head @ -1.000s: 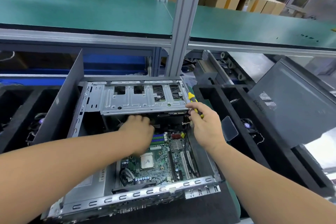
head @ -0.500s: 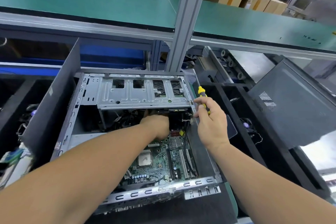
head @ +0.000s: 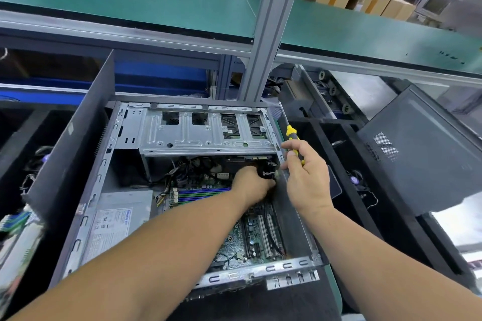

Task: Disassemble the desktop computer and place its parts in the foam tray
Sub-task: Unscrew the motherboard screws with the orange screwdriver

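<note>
- Your left hand (head: 251,185) has slid right, from over the motherboard (head: 250,240) to the far right corner under the drive cage (head: 206,130). Its fingers curl into the black cable bundle (head: 267,171) there; can't tell exactly what it grips.
- Your right hand (head: 306,177) has lifted a bit and now sits by the case's right rail, fingers wrapped round the yellow screwdriver (head: 293,138).
- Looks like you're onto unplugging cables now.
- The desktop computer (head: 109,216) sits open on the worktop, and the foam tray (head: 370,180) is just to its right.
</note>
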